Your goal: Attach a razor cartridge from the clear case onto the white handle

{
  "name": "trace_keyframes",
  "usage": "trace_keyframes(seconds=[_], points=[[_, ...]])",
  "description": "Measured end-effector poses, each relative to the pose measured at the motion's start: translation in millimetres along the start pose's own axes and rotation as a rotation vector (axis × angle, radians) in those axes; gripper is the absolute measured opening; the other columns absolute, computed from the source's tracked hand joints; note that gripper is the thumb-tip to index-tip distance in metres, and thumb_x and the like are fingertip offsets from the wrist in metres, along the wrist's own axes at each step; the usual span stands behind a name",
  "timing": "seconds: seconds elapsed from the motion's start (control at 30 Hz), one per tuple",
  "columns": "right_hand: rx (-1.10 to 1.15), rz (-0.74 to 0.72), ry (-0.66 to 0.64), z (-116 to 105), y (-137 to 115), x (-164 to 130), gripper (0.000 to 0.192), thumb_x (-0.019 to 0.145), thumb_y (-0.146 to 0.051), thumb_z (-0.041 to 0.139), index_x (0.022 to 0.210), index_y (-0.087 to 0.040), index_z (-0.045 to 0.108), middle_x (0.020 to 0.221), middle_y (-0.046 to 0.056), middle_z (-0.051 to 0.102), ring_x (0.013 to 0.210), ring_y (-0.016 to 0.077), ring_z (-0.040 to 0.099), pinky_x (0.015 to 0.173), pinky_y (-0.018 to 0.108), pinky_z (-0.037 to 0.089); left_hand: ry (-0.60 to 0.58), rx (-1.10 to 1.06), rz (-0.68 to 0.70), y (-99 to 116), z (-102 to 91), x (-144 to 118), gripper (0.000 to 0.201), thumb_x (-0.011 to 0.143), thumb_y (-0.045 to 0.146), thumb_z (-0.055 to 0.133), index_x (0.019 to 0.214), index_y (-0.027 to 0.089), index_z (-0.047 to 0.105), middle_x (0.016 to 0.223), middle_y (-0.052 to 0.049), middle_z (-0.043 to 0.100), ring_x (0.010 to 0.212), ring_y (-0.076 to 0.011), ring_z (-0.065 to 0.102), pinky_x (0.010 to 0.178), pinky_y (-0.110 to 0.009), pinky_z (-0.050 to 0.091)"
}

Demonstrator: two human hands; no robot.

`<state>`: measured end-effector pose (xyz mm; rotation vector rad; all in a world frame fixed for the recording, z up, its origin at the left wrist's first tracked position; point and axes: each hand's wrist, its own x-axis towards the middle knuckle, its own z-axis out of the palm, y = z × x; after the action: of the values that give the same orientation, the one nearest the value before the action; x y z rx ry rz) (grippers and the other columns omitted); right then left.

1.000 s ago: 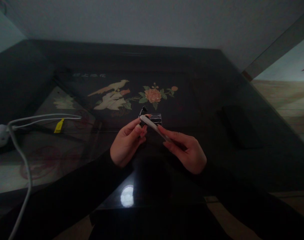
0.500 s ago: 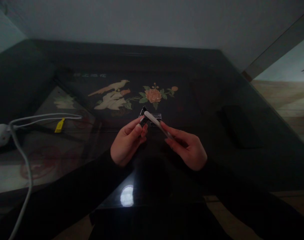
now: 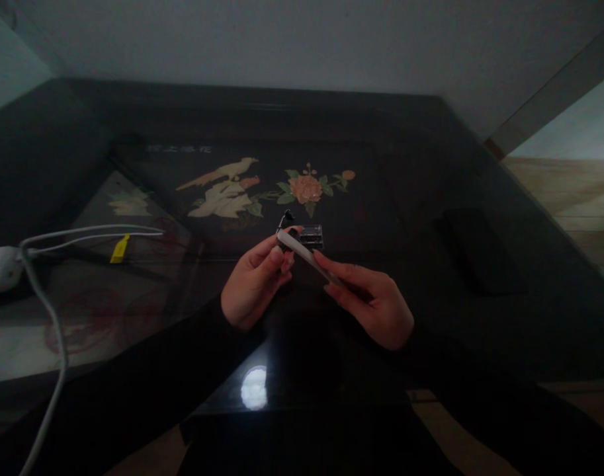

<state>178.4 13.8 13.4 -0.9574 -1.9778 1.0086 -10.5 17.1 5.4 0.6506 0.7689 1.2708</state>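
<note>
Head view: your left hand [image 3: 255, 284] is closed in a pinch, thumb against fingers, apparently on a small dark piece [image 3: 288, 216] whose tip pokes out on the far side. Your right hand [image 3: 374, 303] grips the near right end of a slim pale strip [image 3: 305, 254] between thumb and fingers. That strip slants up to the far left, its rounded end lying at your left fingertips, over the near part of the dark piece; you cannot tell from this angle whether the two touch. Just beyond the strip sits a little clear-sided box [image 3: 311, 233]; whether it rests on the worktop [image 3: 331, 367] or is joined to the dark piece, the dim light hides.

The step in hand looks like working the strip's end against the small piece. The next move seems to call for a steady left pinch and light, controlled pressure from your right, with the strip's tip lined up on the piece, since a slip could meet your own fingers.

To your left lie a white cable [image 3: 57, 327] and a yellow tag [image 3: 120, 248]; to your right, a flat black object [image 3: 483, 251].
</note>
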Motion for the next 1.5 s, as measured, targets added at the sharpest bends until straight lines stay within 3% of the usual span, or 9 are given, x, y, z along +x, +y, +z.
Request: trace_keyframes(seconds=[0.4,0.57,0.9,1.07,1.23,1.5], points=[[0.063,0.103,0.052,-1.8,9.7,3.5,0.043,0.088,-0.023,0.056,0.13,-0.023,0.056,0.119,0.005,0.068,0.098,0.0195,0.068,0.084,0.034,0.056,0.01,-0.05,0.0,-0.2,-0.4,-0.3,0.042,0.057,0.036,0.086,0.092,0.017,0.071,0.068,0.002,0.053,0.057,-0.0051,0.042,0.047,-0.014,0.034],[0.06,0.041,0.031,0.0,6.0,2.0,0.043,0.088,-0.02,0.056,0.13,-0.024,0.055,0.125,0.004,0.064,0.099,0.0177,0.067,0.086,0.032,0.055,0.011,-0.031,0.001,1.0,1.4,-0.9,0.047,0.058,0.036,0.085,0.097,0.015,0.07,0.068,0.003,0.051,0.057,-0.0046,0.04,0.047,-0.014,0.034],[0.023,-0.022,0.001,1.6,-1.4,-1.7,0.042,0.087,-0.018,0.056,0.129,-0.025,0.057,0.115,0.004,0.07,0.097,0.0182,0.067,0.08,0.03,0.055,-0.015,0.006,-0.017,-1.5,-2.9,0.8,0.044,0.066,0.042,0.08,0.101,0.017,0.071,0.065,0.004,0.047,0.057,-0.0048,0.04,0.049,-0.014,0.035],[0.048,0.062,0.023,0.0,3.7,1.0,0.042,0.087,-0.021,0.056,0.129,-0.023,0.057,0.114,0.005,0.07,0.09,0.0178,0.069,0.078,0.032,0.056,0.006,-0.013,-0.027,0.3,0.6,-1.7,0.05,0.06,0.039,0.084,0.102,0.014,0.069,0.068,0.003,0.049,0.057,-0.0047,0.04,0.049,-0.015,0.035],[0.086,0.158,0.053,-1.4,7.9,2.8,0.043,0.087,-0.023,0.056,0.129,-0.022,0.057,0.099,0.004,0.073,0.088,0.0194,0.069,0.073,0.032,0.057,0.02,-0.042,-0.031,-0.6,0.2,-2.1,0.045,0.059,0.036,0.085,0.097,0.017,0.07,0.071,0.002,0.053,0.057,-0.0043,0.042,0.047,-0.015,0.033],[0.076,0.159,0.045,-0.2,5.9,2.2,0.043,0.087,-0.023,0.056,0.13,-0.021,0.057,0.103,0.005,0.073,0.088,0.0194,0.068,0.074,0.033,0.057,0.026,-0.033,-0.04,-0.3,1.0,-1.1,0.047,0.057,0.038,0.086,0.096,0.016,0.07,0.068,0.003,0.051,0.057,-0.0047,0.041,0.047,-0.014,0.034]])
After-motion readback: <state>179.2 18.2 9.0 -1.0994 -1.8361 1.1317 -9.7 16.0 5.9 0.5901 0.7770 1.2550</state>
